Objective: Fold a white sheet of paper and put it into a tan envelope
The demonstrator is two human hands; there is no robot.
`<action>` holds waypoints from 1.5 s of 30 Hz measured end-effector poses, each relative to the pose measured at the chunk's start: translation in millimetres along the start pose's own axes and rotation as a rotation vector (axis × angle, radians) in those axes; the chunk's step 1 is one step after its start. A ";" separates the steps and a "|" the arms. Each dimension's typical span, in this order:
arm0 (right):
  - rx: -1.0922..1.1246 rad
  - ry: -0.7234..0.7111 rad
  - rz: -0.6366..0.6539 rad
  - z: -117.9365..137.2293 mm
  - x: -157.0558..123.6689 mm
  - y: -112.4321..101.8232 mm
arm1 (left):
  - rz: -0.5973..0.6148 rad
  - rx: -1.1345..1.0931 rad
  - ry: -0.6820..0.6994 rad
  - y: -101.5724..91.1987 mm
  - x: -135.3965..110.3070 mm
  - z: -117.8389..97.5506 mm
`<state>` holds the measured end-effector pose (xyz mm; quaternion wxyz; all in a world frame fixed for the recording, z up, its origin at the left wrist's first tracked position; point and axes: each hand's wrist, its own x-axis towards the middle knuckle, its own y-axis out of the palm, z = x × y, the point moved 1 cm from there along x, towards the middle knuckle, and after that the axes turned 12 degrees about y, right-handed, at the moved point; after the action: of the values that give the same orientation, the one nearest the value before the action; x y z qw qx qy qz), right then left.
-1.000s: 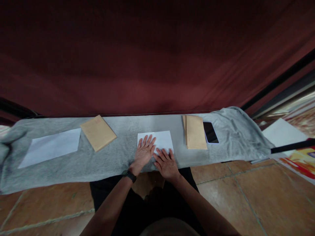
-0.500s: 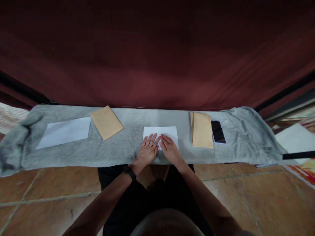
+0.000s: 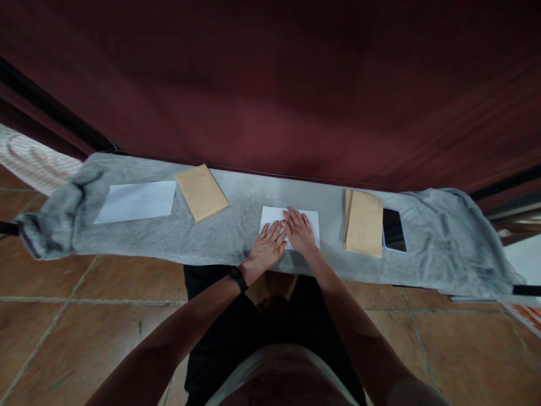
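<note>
A white sheet of paper (image 3: 314, 219), seemingly folded, lies in front of me on a narrow surface covered with grey cloth (image 3: 228, 242). My left hand (image 3: 267, 246) rests flat on its left and near part, fingers outstretched; a dark band circles that wrist. Flat on the paper's middle and right is my right hand (image 3: 300, 232), fingers spread and pointing away from me. The fingertips of the left hand meet the side of the right hand. Both palms cover much of the paper, so its near edge is partly hidden.
To the left lie another white sheet (image 3: 137, 202) and a brown envelope (image 3: 203, 193). Several stacked brown envelopes (image 3: 364, 223) lie on the right, beside a dark-screened phone (image 3: 394, 229). A dark red curtain (image 3: 270, 129) hangs along the far edge.
My right hand has slid forward over the paper, toward its far edge, and its fingers have spread. The left hand stays flat on the paper. The whole view has shifted and tilted slightly.
</note>
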<state>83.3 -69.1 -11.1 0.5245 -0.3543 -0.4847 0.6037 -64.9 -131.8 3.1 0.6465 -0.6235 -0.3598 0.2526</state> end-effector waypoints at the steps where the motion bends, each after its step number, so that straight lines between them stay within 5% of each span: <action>1: -0.011 0.010 -0.011 -2.4 -1.1 0.2 | 0.002 -0.001 -0.001 0.0 -0.1 0.0; 13: -0.073 0.112 -0.197 -32.3 -28.3 0.4 | -0.004 -0.019 -0.019 -1.1 -0.2 -0.3; 25: -0.053 0.170 -0.249 -42.5 -48.2 -5.8 | -0.075 -0.047 -0.076 -0.6 -5.7 1.8; 37: -0.060 0.223 -0.214 -50.1 -68.1 -15.9 | -0.170 -0.050 -0.332 3.0 -17.3 17.3; 40: -0.063 0.232 -0.214 -49.1 -69.7 -17.2 | -0.195 -0.038 -0.347 1.9 -5.5 15.9; 45: -0.051 0.234 -0.212 -47.1 -69.3 -18.3 | -0.112 -0.115 -0.140 7.0 35.8 -7.4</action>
<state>146.5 -127.1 -12.3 0.6289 -0.3822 -0.4702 0.4872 -36.3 -108.0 1.8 0.5961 -0.6193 -0.4522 0.2378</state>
